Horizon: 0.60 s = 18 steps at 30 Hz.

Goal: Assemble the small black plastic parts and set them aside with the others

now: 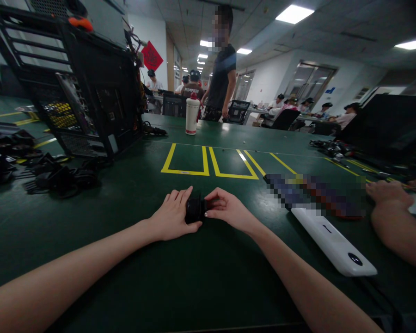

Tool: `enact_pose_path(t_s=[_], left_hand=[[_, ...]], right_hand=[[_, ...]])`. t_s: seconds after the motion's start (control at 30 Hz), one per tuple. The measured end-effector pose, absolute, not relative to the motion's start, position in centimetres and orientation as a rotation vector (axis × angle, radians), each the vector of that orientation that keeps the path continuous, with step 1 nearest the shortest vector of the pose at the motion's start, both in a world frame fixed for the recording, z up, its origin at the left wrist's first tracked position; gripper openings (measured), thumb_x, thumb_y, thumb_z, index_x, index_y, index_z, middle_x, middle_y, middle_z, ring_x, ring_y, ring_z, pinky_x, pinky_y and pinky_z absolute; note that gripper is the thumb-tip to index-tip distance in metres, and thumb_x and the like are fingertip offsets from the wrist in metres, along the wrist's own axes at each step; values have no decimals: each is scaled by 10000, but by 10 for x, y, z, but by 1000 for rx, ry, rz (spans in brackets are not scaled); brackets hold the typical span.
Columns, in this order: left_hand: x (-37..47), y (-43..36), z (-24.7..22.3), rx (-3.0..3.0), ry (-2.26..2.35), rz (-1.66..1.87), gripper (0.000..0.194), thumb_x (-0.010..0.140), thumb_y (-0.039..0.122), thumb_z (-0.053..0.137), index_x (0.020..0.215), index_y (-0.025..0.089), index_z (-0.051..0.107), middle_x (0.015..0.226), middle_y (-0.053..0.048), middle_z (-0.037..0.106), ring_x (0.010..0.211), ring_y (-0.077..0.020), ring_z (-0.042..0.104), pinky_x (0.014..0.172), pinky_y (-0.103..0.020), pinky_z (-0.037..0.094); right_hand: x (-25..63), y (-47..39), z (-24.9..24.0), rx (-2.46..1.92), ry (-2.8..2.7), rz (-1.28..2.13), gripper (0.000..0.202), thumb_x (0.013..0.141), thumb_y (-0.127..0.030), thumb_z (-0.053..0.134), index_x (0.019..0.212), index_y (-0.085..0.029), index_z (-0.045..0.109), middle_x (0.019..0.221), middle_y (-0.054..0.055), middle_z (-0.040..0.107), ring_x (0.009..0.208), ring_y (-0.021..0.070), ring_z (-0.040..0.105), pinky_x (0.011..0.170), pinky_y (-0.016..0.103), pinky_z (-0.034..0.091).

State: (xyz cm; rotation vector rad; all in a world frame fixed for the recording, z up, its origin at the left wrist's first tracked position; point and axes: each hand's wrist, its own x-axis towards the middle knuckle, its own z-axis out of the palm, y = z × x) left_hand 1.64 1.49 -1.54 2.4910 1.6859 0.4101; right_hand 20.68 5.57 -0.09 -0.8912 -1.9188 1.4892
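A small black part (pixel 194 210) rests on or just above the green tabletop in front of me, and its exact kind cannot be made out. My left hand (pixel 173 215) grips it from the left, thumb along the near side and fingers along the far side. From the right, my right hand (pixel 230 210) pinches its right end between thumb and bent fingers. Both hands are closed on the same part, which they partly cover.
An open black computer case (pixel 104 101) stands at left, beside heaped black cables (pixel 60 173). Yellow tape (pixel 185 173) marks the green table (pixel 142 277). A white cup (pixel 192 115) stands behind. At right lie a white power bank-like device (pixel 333 243), blurred phones and another person's arm (pixel 398 217).
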Motion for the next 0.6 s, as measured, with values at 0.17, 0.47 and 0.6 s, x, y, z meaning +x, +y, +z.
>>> enact_pose_path(t_s=[0.17,0.47,0.6], left_hand=[[17,15,-17,2498,1705,414,878,649,656,335,1303,118,104,1242,-133,356,1051,-282,349,867,-420,301],[16,15,-16,2493,1691,424,881,650,663,331,1305,121,99,1252,-133,348,1045,-273,354,873,-409,299],[16,14,-16,2481,1685,423,878,651,666,330,1307,132,91,1251,-128,348,1039,-270,358,864,-405,309]], right_hand=[[206,57,1,-910,-1859,1552,358,596,-156,654,905,-171,474,886,21,555,825,129,564,811,343,446],[202,56,1,-1058,-1748,1605,394,668,-212,604,1033,-124,488,1008,95,548,845,141,550,798,332,442],[204,57,1,-1115,-1912,1508,377,694,-293,575,1021,-118,505,934,91,573,733,134,549,664,306,465]])
